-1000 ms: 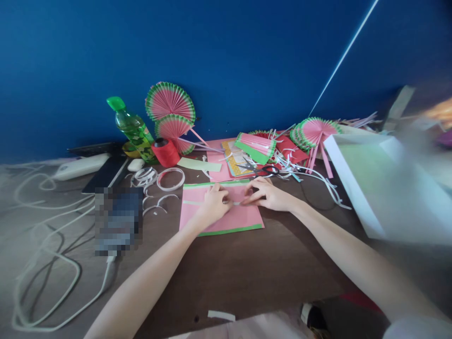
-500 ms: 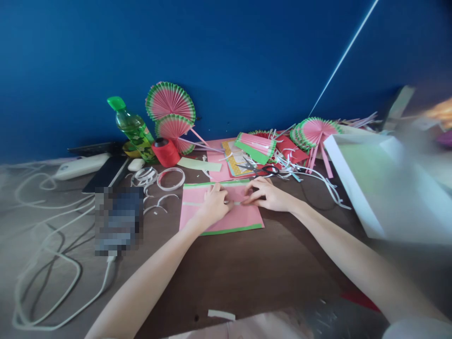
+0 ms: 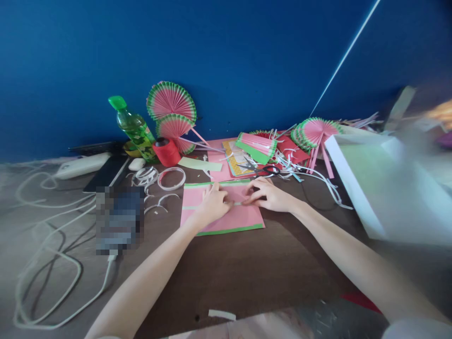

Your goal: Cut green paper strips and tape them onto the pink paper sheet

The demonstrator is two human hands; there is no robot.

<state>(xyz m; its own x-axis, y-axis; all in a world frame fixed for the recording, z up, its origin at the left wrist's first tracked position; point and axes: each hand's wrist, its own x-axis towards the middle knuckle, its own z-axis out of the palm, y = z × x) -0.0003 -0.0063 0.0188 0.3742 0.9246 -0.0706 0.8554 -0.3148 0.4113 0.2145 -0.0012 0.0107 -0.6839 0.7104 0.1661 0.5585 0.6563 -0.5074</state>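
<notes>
A pink paper sheet [image 3: 243,220] with green strips along its far and near edges lies flat on the brown table. A pale strip [image 3: 191,207] crosses its middle. My left hand [image 3: 216,203] rests on the sheet, its fingers bent over the strip. My right hand [image 3: 263,194] touches the sheet's right part, thumb and fingers curled close to the strip. Whatever lies under the fingertips of both hands is hidden. Black-handled scissors [image 3: 270,170] lie just beyond my right hand.
Pleated pink-and-green fans [image 3: 171,102] lean against the blue wall near a green bottle [image 3: 133,128] and a red thread spool [image 3: 166,152]. Tape rolls [image 3: 171,179] and a cabled phone [image 3: 122,221] are at left. A white box [image 3: 356,188] stands at right.
My left hand has shifted slightly on the sheet, its fingers a little differently bent. My right hand has stayed almost where it was.
</notes>
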